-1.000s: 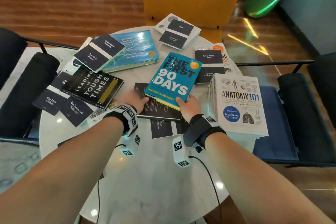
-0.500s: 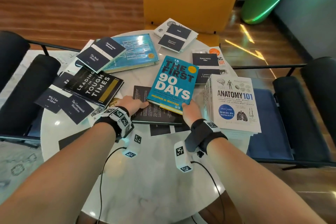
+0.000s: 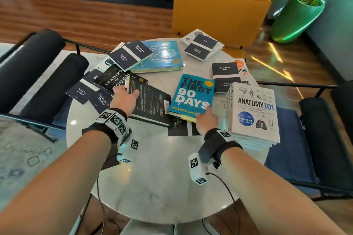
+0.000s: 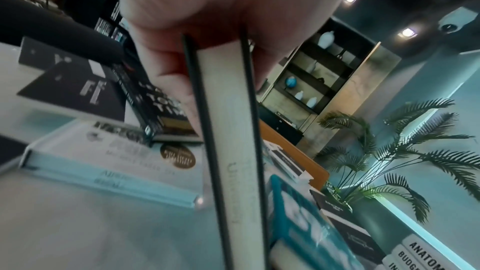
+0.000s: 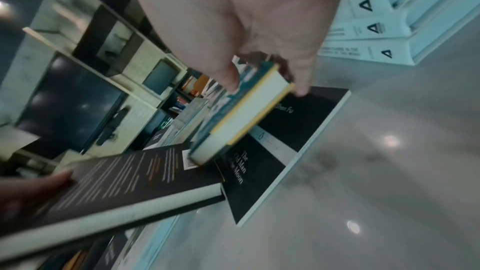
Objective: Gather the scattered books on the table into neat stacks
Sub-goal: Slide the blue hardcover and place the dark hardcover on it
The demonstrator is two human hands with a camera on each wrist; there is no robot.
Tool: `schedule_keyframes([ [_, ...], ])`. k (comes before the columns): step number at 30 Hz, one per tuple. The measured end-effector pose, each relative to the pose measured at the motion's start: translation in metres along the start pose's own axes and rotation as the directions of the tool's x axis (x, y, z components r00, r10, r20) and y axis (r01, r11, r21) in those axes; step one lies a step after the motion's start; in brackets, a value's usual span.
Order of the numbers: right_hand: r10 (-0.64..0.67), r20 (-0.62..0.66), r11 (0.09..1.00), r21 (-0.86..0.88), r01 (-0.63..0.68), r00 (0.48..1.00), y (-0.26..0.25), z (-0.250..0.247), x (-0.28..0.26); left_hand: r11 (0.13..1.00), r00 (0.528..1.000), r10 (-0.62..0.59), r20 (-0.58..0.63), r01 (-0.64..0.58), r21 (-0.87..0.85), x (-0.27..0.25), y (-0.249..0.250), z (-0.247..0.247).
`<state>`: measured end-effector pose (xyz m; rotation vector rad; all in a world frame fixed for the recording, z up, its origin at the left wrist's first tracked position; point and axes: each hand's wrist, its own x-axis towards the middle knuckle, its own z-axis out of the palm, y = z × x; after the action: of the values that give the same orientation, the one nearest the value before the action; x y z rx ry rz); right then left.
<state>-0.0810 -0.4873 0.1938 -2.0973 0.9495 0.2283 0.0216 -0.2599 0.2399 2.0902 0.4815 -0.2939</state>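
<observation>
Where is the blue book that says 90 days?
In the head view, The First 90 Days lies mid-table, pinched at its near edge by the right hand, between the black book and the Anatomy 101 stack.

The right hand (image 5: 233, 28) pinches the near corner of a teal book (image 5: 241, 114) with a yellow-edged cover, thumb on top, fingers beneath. Under it lies a thin black book (image 5: 298, 130) on the pale table (image 5: 389, 171). A black hardback (image 5: 124, 184) sits left, another hand (image 5: 28, 196) at its edge
</observation>
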Motion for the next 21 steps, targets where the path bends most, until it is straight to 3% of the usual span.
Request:
schedule_keyframes([
  [2, -0.034, 0.046, 0.979, -0.197, 0.042, 0.998, -0.006, 0.002, -0.012, 1.000, 1.000, 0.020, -0.023, -0.020, 0.008, -0.003, 0.007, -0.007],
  [4, -0.198, 0.064, 0.933, -0.292, 0.208, 0.978, -0.016, 0.008, -0.025, 0.999, 0.998, 0.046, -0.030, -0.046, 0.001, -0.008, 0.014, -0.012],
  [7, -0.489, 0.199, 0.833, -0.183, 0.523, 0.849, -0.037, 0.021, -0.045, 0.988, 0.996, 0.094, 0.002, -0.093, -0.122, -0.025, 0.027, -0.017],
  [9, -0.601, 0.239, 0.774, -0.065, 0.630, 0.763, -0.049, 0.029, -0.059, 0.980, 0.992, 0.127, 0.020, -0.122, -0.159, -0.037, 0.035, -0.016],
  [10, -0.635, 0.200, 0.762, 0.000, 0.648, 0.747, -0.053, 0.033, -0.062, 0.975, 0.989, 0.139, 0.042, -0.130, -0.181, -0.044, 0.039, -0.014],
  [12, -0.641, 0.078, 0.767, 0.102, 0.634, 0.763, -0.057, 0.033, -0.066, 0.963, 0.983, 0.155, 0.099, -0.129, -0.236, -0.055, 0.044, -0.010],
  [15, -0.560, -0.023, 0.814, 0.169, 0.555, 0.828, -0.058, 0.021, -0.067, 0.949, 0.965, 0.184, 0.188, -0.125, -0.290, -0.066, 0.048, -0.005],
  [19, -0.496, 0.029, 0.793, 0.421, 0.439, 0.868, -0.045, 0.010, -0.062, 0.963, 0.952, 0.257, 0.168, -0.267, 0.040, -0.057, 0.021, 0.006],
  [21, -0.463, 0.090, 0.783, 0.507, 0.360, 0.882, -0.032, 0.009, -0.057, 0.955, 0.950, 0.237, 0.205, -0.267, 0.130, -0.057, 0.002, 0.014],
])
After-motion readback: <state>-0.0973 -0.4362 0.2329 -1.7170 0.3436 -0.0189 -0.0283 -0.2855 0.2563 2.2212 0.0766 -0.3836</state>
